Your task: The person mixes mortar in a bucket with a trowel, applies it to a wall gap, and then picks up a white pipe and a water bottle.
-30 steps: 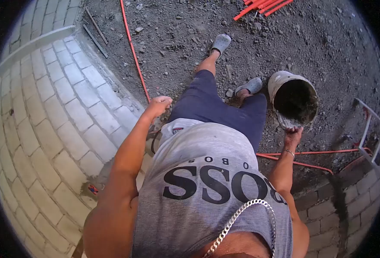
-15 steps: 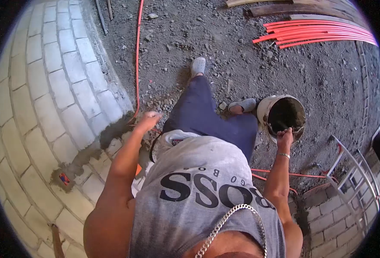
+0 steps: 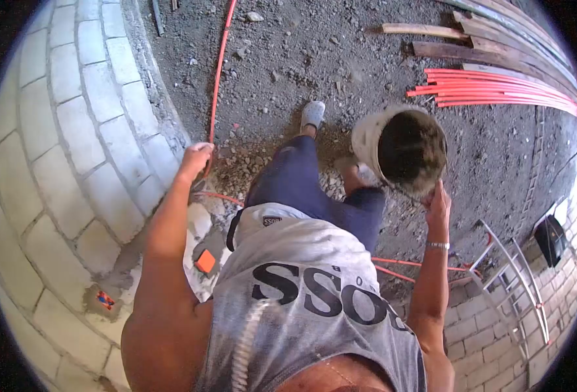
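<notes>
My right hand [image 3: 437,204] is closed on the near rim of a mortar-stained whitish bucket [image 3: 369,138]. The bucket tilts with its mouth facing me, and grey residue coats its dark inside. At the left, my left hand [image 3: 197,161] has its fingers curled in, with nothing visible in them. It is right beside an orange-red pipe [image 3: 218,85] that runs across the gravel.
A pale block wall [image 3: 73,124] rises on the left, and an orange block-shaped thing [image 3: 205,261] lies beside my waist. Red pipes [image 3: 497,88] and wooden boards [image 3: 491,55] lie at upper right. A metal ladder [image 3: 514,281] stands at lower right near a black bag [image 3: 550,240].
The bucket has come nearer and looks larger, its mouth tipped more toward me, with my right hand still at its rim. My left hand has moved left and forward to beside the orange-red pipe.
</notes>
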A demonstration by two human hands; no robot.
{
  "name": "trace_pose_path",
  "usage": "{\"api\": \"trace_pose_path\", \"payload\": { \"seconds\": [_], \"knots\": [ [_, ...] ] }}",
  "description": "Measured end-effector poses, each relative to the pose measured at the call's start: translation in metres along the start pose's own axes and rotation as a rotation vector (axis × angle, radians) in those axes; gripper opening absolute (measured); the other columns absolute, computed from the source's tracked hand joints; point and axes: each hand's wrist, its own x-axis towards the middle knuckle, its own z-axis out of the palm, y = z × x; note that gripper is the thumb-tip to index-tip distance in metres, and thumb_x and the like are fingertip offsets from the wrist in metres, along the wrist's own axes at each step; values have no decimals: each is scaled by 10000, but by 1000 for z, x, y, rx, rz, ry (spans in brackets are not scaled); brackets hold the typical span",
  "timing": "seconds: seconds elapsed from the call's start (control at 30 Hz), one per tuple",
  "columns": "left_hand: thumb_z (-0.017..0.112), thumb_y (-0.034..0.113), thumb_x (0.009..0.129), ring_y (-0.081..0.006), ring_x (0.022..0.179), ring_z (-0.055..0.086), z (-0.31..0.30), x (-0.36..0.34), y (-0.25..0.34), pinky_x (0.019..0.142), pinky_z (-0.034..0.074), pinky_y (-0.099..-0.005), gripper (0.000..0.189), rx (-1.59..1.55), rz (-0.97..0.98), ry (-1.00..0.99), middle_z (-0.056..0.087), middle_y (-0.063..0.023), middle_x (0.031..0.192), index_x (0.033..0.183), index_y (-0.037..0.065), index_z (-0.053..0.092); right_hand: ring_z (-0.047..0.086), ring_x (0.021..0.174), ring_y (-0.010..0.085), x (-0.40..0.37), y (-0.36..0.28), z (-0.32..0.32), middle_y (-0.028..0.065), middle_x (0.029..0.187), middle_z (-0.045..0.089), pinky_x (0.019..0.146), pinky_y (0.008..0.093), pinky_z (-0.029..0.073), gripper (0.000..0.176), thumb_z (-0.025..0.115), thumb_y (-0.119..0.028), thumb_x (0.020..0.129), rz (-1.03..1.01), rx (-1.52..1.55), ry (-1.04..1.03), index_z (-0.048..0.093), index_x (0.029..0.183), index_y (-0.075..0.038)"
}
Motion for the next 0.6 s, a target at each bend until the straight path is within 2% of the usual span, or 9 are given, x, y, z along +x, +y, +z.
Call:
{"api": "trace_pose_path", "payload": {
  "seconds": [0.1, 0.2, 0.27, 0.3, 0.37, 0.47, 0.5, 0.57, 0.6],
  "knots": [
    [604, 261, 803, -120, 699, 552, -25, 16, 23, 653, 439, -262, 306, 154, 17, 57, 631, -47, 773, 948, -6, 643, 378, 531, 84, 12, -16, 47, -19, 620, 438, 480, 262, 341, 382, 535, -427, 849, 9, -132, -72, 522, 681, -84],
    [611, 279, 798, -141, 752, 574, -41, 30, 31, 699, 446, -276, 324, 264, 149, 79, 649, -73, 818, 949, -7, 644, 363, 532, 78, 28, -45, 117, -16, 635, 450, 484, 255, 342, 386, 534, -428, 846, -119, -223, -165, 539, 684, -78],
    [633, 316, 779, -156, 812, 592, -48, 35, 35, 753, 446, -278, 368, 326, 110, 144, 657, -88, 855, 958, -5, 644, 443, 531, 128, 47, -23, 146, 23, 601, 485, 495, 290, 369, 401, 526, -418, 849, -85, -344, -219, 564, 695, -50],
    [644, 335, 770, -163, 842, 601, -43, 52, 44, 780, 446, -280, 390, 329, 108, 183, 661, -96, 873, 963, -4, 644, 534, 569, 234, 77, 13, 159, 109, 598, 542, 527, 353, 400, 437, 498, -421, 858, -402, -558, -213, 569, 701, -19],
    [661, 352, 754, -188, 861, 606, -48, 60, 61, 797, 447, -286, 428, 376, 130, 190, 661, -112, 891, 975, -14, 639, 583, 670, 321, 72, -4, 195, 183, 671, 586, 590, 384, 432, 472, 463, -425, 874, -391, -661, -229, 563, 730, 14],
    [669, 362, 749, -197, 852, 608, -71, 138, 91, 789, 449, -285, 443, 340, 164, 200, 659, -118, 888, 970, -20, 638, 585, 683, 328, 69, -35, 258, 207, 715, 595, 635, 388, 443, 489, 437, -434, 881, -328, -773, -217, 585, 783, 21],
    [672, 369, 744, -194, 853, 606, -80, 169, 95, 786, 449, -283, 459, 339, 234, 236, 657, -119, 893, 975, -26, 633, 585, 683, 328, 76, -33, 281, 207, 715, 595, 635, 388, 443, 489, 437, -434, 881, -321, -783, -219, 585, 783, 21],
    [676, 376, 739, -191, 854, 605, -96, 242, 104, 783, 450, -282, 476, 335, 286, 254, 655, -121, 899, 980, -31, 629, 592, 682, 320, 90, -20, 327, 216, 724, 595, 641, 374, 443, 479, 454, -430, 874, -497, -885, -188, 605, 828, 22],
    [680, 388, 730, -193, 858, 606, -99, 285, 113, 784, 450, -282, 505, 296, 303, 248, 651, -132, 909, 985, -44, 620, 587, 663, 289, 91, -15, 339, 215, 722, 598, 634, 363, 442, 460, 471, -415, 870, -462, -795, -109, 610, 840, 22]
  ]
}}
